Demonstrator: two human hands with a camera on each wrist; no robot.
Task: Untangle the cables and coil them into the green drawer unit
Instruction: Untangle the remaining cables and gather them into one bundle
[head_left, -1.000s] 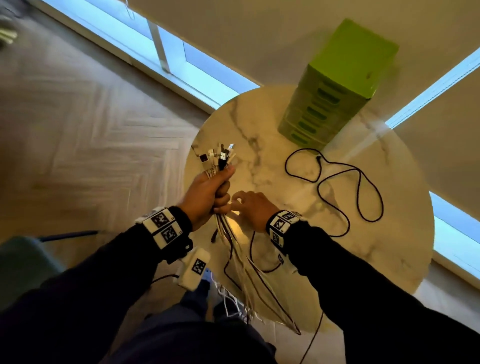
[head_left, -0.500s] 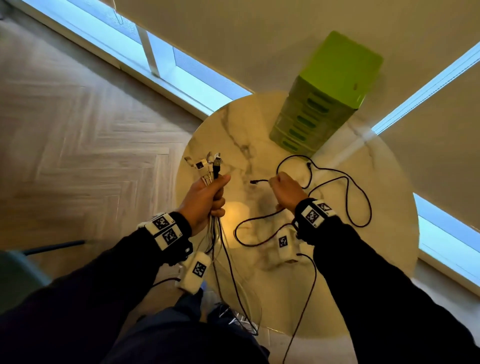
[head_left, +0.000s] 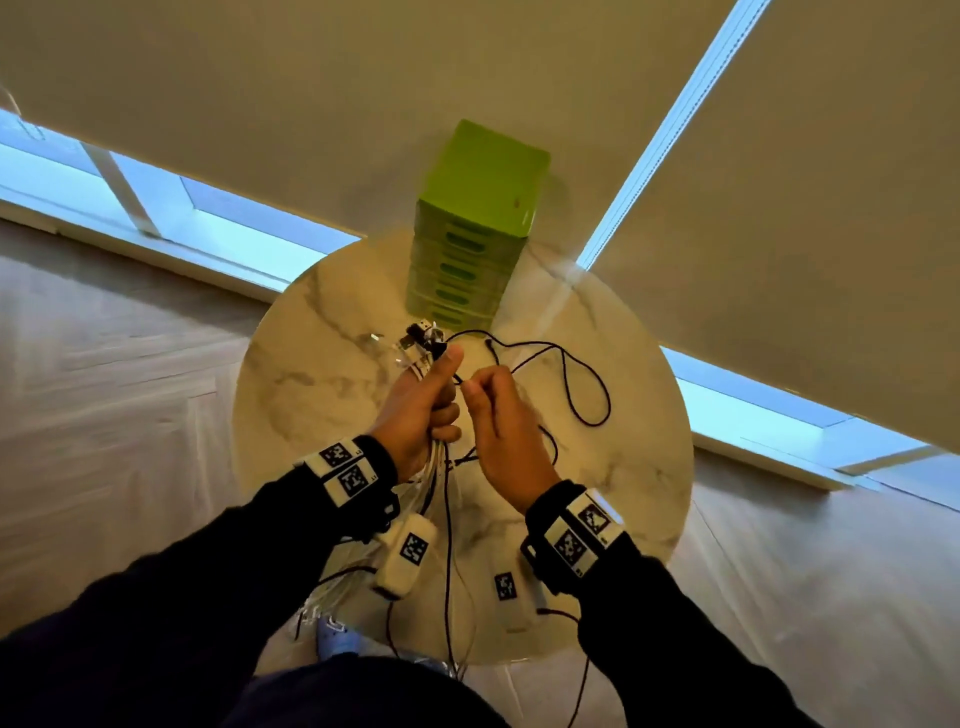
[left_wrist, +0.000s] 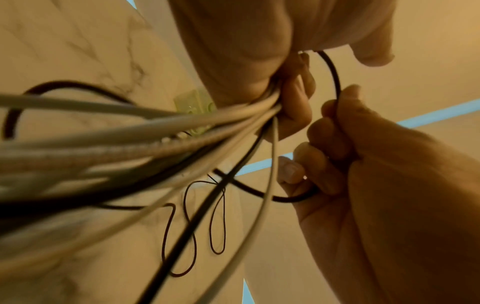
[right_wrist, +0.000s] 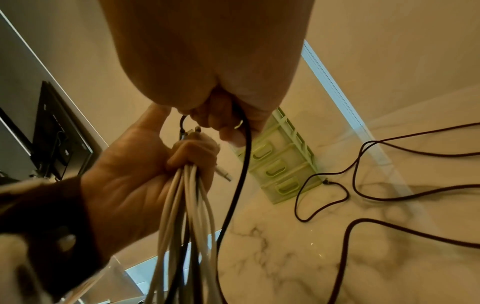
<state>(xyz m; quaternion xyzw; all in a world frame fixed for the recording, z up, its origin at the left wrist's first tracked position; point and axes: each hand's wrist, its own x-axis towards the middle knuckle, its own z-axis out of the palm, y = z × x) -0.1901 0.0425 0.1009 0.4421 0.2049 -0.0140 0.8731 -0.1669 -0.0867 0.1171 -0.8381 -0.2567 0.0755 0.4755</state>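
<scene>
The black cable (right_wrist: 235, 185) I'm working on is thin, limp and light; it will sag and loop wherever it isn't held, and I judge it apt to snag on the bundle, so the place to take it is near its plug end, feeding it out a little at a time. It runs from my right hand (head_left: 501, 436) down past the edge of the marble table (head_left: 311, 374). The bundle of cables (right_wrist: 187, 216), mostly white and stiffer-looking, sits upright in my left hand (head_left: 421, 410), plugs (head_left: 423, 340) fanned out above the thumb, tails hanging toward the floor. A second dark cable (head_left: 582, 384) lies in loose loops on the table, apart from both hands, just in front of the green drawer unit (head_left: 475, 228), whose drawers all look closed.

My left hand is a closed fist around the bundle, thumb pressed on top. My right hand sits just beside it, fingers (left_wrist: 335, 115) curled round the black cable, pinching it close to the left thumb. Both wrists are raised above the table, forearms converging.
</scene>
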